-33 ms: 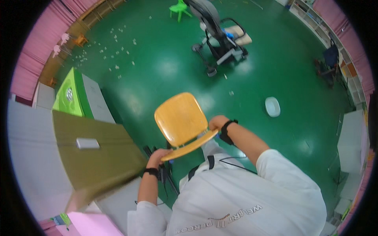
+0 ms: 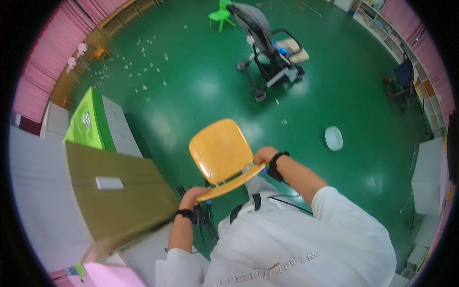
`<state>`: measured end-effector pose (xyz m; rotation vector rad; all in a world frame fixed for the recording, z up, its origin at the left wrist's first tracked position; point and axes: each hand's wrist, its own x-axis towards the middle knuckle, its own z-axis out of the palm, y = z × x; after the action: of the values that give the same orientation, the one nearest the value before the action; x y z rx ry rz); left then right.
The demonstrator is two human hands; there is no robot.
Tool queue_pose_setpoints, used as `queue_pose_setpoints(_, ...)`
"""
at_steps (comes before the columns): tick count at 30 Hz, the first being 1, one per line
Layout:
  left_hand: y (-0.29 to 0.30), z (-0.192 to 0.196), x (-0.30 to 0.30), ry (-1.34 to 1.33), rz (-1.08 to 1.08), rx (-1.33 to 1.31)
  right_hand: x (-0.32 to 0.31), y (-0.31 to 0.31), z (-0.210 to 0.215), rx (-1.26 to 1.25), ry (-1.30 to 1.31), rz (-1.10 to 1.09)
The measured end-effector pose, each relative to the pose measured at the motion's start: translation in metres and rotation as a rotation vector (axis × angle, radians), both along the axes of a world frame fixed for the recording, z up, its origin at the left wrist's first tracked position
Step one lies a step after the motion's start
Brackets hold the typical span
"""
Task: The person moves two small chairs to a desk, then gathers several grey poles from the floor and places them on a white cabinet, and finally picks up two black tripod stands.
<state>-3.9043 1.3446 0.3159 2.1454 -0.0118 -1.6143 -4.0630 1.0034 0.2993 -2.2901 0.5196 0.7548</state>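
A yellow wooden chair [image 2: 221, 150] stands on the green floor right in front of me, seen from above. My left hand [image 2: 193, 195] grips the left end of its backrest's top edge. At the right end of that same edge, my right hand [image 2: 264, 155] is closed on it. Both wrists wear black bands. The chair's dark legs show below the seat near my left hand.
To my left, a brown table top [image 2: 124, 201] carries a small grey device [image 2: 109, 183], beside a green box [image 2: 88, 124]. A grey stroller [image 2: 267, 52] and a small green chair [image 2: 221, 12] stand far ahead. On the floor lie a white dish [image 2: 333, 137] and scattered scraps.
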Motion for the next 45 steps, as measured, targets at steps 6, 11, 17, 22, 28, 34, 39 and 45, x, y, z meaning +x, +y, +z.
queue_pose_setpoints(6, -0.084, 0.008, 0.151, 0.103, 0.001, 0.115, 0.171, -0.088, 0.022, 0.060, 0.192, -0.157)
queue_pose_setpoints(11, -0.161, 0.028, 0.305, 0.168, -0.056, 0.134, 0.325, -0.172, 0.053, 0.290, 0.274, -0.098)
queue_pose_setpoints(17, -0.248, 0.019, 0.477, 0.175, -0.130, 0.135, 0.507, -0.261, 0.038, 0.262, 0.369, 0.011)
queue_pose_setpoints(22, -0.327, 0.027, 0.611, 0.144, -0.120, 0.163, 0.637, -0.335, 0.066, 0.215, 0.371, -0.077)
queue_pose_setpoints(28, -0.422, 0.028, 0.777, 0.164, -0.075, 0.111, 0.797, -0.437, 0.074, 0.276, 0.282, -0.116)
queue_pose_setpoints(34, -0.525, 0.011, 0.945, 0.090, -0.042, 0.090, 0.968, -0.546, 0.083, 0.204, 0.170, -0.123)
queue_pose_setpoints(39, -0.608, 0.046, 1.089, 0.015, -0.014, 0.123, 1.119, -0.627, 0.101, 0.190, 0.101, -0.202)
queue_pose_setpoints(45, -0.696, 0.042, 1.274, -0.010, -0.018, 0.055, 1.315, -0.713, 0.084, 0.169, 0.143, -0.213)
